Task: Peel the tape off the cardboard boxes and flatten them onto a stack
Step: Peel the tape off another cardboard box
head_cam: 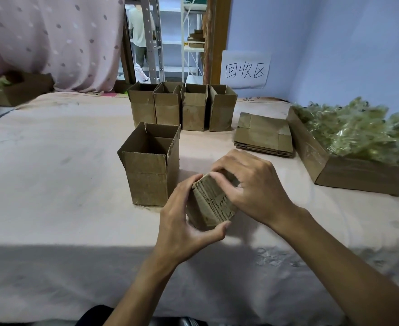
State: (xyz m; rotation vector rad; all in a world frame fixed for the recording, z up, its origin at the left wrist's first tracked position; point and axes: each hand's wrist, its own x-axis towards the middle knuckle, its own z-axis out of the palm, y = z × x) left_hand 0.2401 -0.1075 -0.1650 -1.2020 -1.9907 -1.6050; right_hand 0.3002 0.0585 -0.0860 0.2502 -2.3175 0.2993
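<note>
A small brown cardboard box (213, 203) is tipped on its side above the table's front middle, its taped bottom facing me. My left hand (182, 222) grips its left side, thumb under the lower edge. My right hand (252, 184) curls over the top right edge, fingertips pinching at the box's top edge; I cannot see any tape between them. An open upright box (150, 165) stands just left of it. Several more open boxes (182, 107) line the back. A stack of flattened boxes (264, 135) lies at the right.
A large carton (349, 175) heaped with crumpled clear tape (358, 132) stands at the right edge. Another carton (17, 90) stands at the far left. A pink cloth (52, 161) covers the table. A paper sign (245, 69) hangs on the blue wall.
</note>
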